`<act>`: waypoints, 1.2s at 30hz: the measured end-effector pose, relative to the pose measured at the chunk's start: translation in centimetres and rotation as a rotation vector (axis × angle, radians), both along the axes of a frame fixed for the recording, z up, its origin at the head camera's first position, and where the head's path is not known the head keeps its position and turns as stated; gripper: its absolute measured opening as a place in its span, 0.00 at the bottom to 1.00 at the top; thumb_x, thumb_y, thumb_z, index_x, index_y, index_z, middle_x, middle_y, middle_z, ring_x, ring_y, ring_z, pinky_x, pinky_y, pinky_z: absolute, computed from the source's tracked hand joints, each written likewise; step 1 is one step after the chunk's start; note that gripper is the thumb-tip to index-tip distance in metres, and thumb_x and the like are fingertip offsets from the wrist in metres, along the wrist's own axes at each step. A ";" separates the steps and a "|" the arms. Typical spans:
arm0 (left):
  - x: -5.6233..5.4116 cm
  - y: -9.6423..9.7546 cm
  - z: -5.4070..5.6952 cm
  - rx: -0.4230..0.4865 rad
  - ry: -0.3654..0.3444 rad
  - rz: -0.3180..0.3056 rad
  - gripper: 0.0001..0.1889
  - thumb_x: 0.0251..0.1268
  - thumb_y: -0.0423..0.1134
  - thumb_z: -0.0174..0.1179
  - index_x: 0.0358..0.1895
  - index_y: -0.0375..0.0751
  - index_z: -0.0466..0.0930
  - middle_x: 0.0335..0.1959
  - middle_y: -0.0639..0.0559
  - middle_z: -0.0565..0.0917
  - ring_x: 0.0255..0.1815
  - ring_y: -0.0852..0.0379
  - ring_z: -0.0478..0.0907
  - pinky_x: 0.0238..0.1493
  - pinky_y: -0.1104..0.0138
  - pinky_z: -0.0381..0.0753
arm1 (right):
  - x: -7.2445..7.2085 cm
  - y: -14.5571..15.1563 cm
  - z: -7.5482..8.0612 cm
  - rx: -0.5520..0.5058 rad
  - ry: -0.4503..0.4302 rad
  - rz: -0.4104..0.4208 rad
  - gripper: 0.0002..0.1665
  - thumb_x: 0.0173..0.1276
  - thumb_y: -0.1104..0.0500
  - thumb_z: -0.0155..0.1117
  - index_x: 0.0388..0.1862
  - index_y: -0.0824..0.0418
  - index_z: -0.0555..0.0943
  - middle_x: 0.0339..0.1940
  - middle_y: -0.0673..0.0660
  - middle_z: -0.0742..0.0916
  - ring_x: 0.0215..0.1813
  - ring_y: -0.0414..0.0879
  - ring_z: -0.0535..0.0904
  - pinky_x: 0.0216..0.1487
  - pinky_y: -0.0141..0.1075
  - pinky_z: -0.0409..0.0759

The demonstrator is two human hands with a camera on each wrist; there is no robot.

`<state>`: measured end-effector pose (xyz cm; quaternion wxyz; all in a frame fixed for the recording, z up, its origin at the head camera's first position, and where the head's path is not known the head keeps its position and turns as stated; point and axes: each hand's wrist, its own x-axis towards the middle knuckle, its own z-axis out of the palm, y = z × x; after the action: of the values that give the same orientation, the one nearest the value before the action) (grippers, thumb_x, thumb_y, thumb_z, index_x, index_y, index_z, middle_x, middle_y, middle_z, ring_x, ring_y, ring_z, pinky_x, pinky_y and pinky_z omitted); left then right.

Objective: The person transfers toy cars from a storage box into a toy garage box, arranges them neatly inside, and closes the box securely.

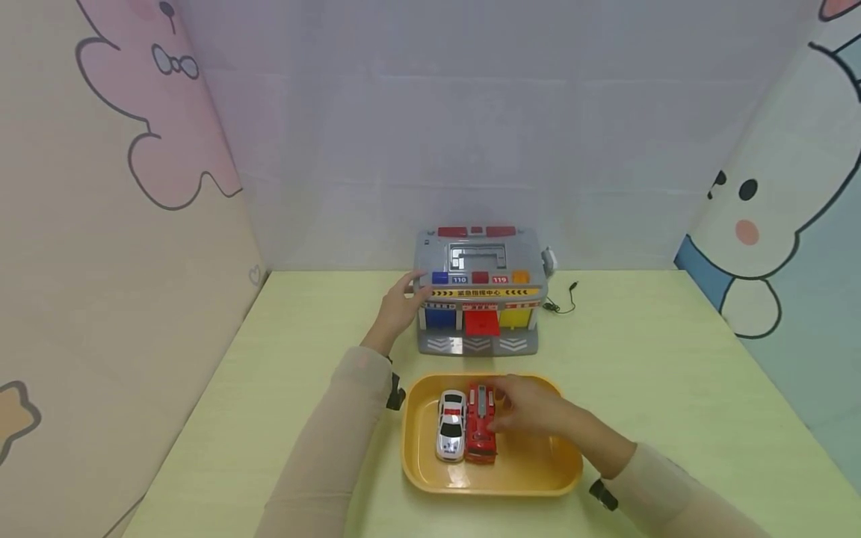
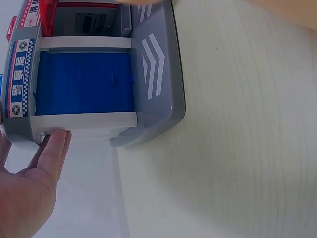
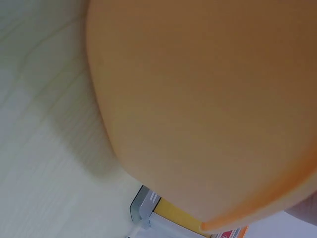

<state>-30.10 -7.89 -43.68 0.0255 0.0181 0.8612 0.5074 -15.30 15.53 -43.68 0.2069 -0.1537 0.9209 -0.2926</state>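
Note:
My left hand (image 1: 397,306) grips the left roof edge of a grey toy rescue station (image 1: 487,258). In the left wrist view, a fingertip presses under the roof beside the white post next to the blue door (image 2: 84,82). The red middle door (image 1: 482,323) is swung up and outward. Over a yellow tray (image 1: 572,467), my right hand (image 1: 534,406) holds a red toy fire truck (image 1: 480,437), thumb at its side and fingers at its far end. A white toy police car (image 1: 451,430) lies to its left in the tray. The tray's wall fills most of the right wrist view.
Everything stands on a pale green table (image 1: 673,388). A black cable (image 1: 561,306) lies right of the station, beside a small white piece on its side. Behind is a plain light wall (image 1: 471,134), with cartoon-printed panels at left and right.

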 end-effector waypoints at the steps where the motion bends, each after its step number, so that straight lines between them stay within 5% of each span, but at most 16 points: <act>1: 0.0 0.0 0.0 0.000 -0.002 0.001 0.28 0.71 0.56 0.55 0.71 0.57 0.66 0.67 0.39 0.70 0.64 0.40 0.69 0.60 0.47 0.71 | 0.1 0.0 -0.1 -0.010 0.000 0.009 0.39 0.52 0.54 0.80 0.63 0.58 0.76 0.42 0.51 0.81 0.41 0.47 0.75 0.46 0.43 0.80; 8: 0.2 0.0 0.0 0.001 -0.009 0.002 0.27 0.71 0.56 0.55 0.71 0.58 0.66 0.67 0.40 0.70 0.63 0.41 0.70 0.60 0.47 0.72 | 0.5 -0.3 -0.5 -0.024 0.004 0.022 0.46 0.49 0.49 0.81 0.65 0.60 0.72 0.45 0.50 0.80 0.45 0.48 0.73 0.50 0.44 0.78; 18: 0.2 0.0 0.0 0.009 -0.005 -0.008 0.27 0.71 0.56 0.54 0.71 0.58 0.66 0.67 0.40 0.70 0.64 0.41 0.69 0.60 0.47 0.72 | 0.9 -0.6 -1.0 0.032 -0.019 -0.018 0.60 0.45 0.41 0.81 0.72 0.62 0.63 0.64 0.62 0.75 0.63 0.58 0.70 0.64 0.55 0.69; 31: 0.1 -0.1 -0.2 0.010 -0.004 -0.010 0.27 0.72 0.56 0.54 0.71 0.58 0.66 0.68 0.40 0.69 0.65 0.40 0.69 0.60 0.46 0.72 | 1.6 -0.8 -1.3 -0.047 -0.125 -0.069 0.62 0.47 0.46 0.82 0.73 0.63 0.58 0.47 0.56 0.80 0.44 0.50 0.73 0.53 0.47 0.76; 36: 0.0 -0.1 -0.2 0.011 -0.004 -0.012 0.27 0.72 0.56 0.54 0.71 0.58 0.66 0.68 0.40 0.69 0.65 0.40 0.68 0.60 0.45 0.71 | 1.7 -0.8 -1.9 -0.120 -0.151 -0.089 0.66 0.44 0.49 0.85 0.75 0.64 0.55 0.55 0.59 0.77 0.50 0.52 0.72 0.59 0.52 0.74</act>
<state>-30.13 -7.99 -43.86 0.0301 0.0224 0.8582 0.5119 -13.59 14.73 -45.62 0.2526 -0.1021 0.8894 -0.3671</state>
